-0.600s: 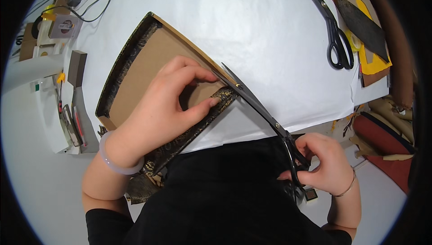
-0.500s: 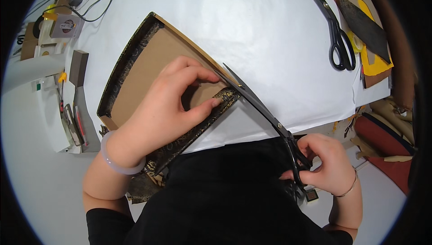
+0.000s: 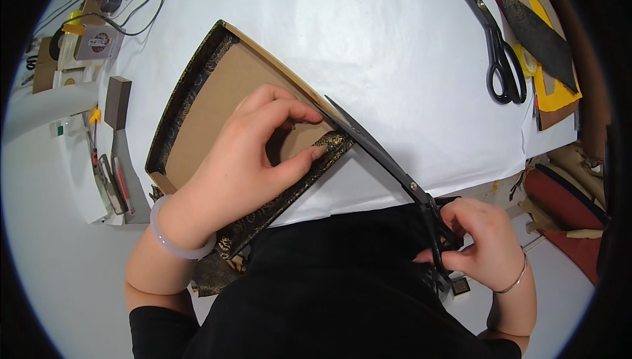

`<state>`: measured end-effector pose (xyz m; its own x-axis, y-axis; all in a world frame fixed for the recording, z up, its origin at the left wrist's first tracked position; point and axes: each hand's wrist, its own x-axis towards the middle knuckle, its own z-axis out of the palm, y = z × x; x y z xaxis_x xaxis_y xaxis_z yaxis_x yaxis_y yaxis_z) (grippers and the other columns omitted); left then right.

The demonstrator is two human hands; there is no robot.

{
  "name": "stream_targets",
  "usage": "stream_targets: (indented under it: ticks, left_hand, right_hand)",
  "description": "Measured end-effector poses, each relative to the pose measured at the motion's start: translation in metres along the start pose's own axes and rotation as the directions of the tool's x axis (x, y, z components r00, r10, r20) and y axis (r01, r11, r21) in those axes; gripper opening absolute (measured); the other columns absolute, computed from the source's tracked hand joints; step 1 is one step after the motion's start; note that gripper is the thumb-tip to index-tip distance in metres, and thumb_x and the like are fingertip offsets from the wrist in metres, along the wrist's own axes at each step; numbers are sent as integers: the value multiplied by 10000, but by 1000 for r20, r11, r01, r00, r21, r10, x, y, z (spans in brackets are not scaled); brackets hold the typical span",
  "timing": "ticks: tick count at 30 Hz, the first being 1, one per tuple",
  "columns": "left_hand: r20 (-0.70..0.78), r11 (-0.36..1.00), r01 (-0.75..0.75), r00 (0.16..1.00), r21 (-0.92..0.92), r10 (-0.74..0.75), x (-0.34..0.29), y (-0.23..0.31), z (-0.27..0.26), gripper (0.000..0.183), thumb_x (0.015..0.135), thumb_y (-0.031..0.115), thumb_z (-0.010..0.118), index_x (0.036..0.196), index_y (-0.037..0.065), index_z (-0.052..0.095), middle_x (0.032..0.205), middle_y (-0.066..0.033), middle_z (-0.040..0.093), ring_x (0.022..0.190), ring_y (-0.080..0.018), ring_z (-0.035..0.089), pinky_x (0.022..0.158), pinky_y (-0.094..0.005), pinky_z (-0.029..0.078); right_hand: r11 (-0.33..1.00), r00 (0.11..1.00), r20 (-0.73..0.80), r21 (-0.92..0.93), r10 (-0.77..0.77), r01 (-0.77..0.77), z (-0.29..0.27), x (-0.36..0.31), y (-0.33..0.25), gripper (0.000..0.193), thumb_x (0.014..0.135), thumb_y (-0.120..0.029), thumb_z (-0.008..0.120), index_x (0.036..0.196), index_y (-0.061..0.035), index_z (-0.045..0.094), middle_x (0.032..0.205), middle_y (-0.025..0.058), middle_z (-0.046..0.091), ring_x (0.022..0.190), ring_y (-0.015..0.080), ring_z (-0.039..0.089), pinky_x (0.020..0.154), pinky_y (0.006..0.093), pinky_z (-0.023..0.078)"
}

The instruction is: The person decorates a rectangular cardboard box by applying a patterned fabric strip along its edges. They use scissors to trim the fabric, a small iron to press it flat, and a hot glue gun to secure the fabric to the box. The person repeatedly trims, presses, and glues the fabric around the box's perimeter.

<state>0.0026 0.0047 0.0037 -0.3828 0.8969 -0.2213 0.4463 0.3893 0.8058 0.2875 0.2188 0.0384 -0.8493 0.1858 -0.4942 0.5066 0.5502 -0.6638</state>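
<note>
A shallow fan-shaped cardboard box [image 3: 197,132] lies at an angle near the table's front edge. Its curved and near walls are covered in black fabric with a gold pattern [image 3: 253,224]; the far straight wall shows bare brown board. My left hand [image 3: 243,151] reaches over the box and grips its right-hand corner, thumb pressed on the patterned fabric and fingertips at the bare wall. In my right hand [image 3: 477,240] are the handles of long black scissors [image 3: 382,156]. Their blades stand slightly apart at that corner, close to my left fingertips, with the wall's edge between them.
A second pair of black scissors [image 3: 498,56] lies at the far right, beside yellow, brown and dark sheet pieces [image 3: 540,43]. On the left are a dark grey block [image 3: 118,102], pens and small tools, and a black cable [image 3: 141,13]. Red and tan material [image 3: 566,194] sits at the right.
The whole view has shifted slightly. My hands, the box and the scissors keep nearly the same positions relative to one another, and the blades' gap looks about the same.
</note>
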Motion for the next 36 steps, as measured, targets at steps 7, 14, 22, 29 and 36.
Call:
stream_targets:
  ticks: [7,14,22,29,36]
  left_hand:
    - [-13,1000,-5,1000,-1,5,-1,1,1,330,914,35,846,1223,4,734,1219,-82,612,1121,-196,619,996,-313,505]
    - [-90,998,9,996,58,-4,-3,1,9,235,895,77,894,1100,29,790,1154,-58,615,990,-176,617,838,-305,517]
    - [-233,995,14,972,97,9,0,-3,26,144,888,81,882,990,24,797,1069,-78,644,928,-227,643,780,-351,540]
    - [-263,997,-40,963,69,57,-1,-5,27,117,926,118,838,973,20,796,1068,-106,690,938,-261,677,818,-374,573]
    - [-110,977,114,985,-182,-135,4,1,8,155,962,158,808,988,6,796,1089,-169,767,988,-306,756,892,-430,620]
  right_hand:
    - [988,997,-39,139,73,-67,5,-5,3,432,745,-178,1023,890,-43,640,754,43,606,660,179,645,620,295,512]
    - [965,856,-513,-184,67,-185,-10,13,3,447,806,-206,1001,1044,37,711,892,94,677,758,205,698,681,321,572]
    - [762,818,-563,-579,-116,-290,-26,62,-13,529,828,-265,979,1124,11,638,932,174,738,845,382,742,765,422,599]
    - [853,858,-472,-345,204,-392,-58,101,-27,572,856,-265,981,1179,30,612,788,159,716,756,314,762,714,409,599]
    - [912,895,-361,-211,263,-353,-69,97,-9,465,931,-159,904,1286,8,654,884,136,751,784,272,762,757,399,610]
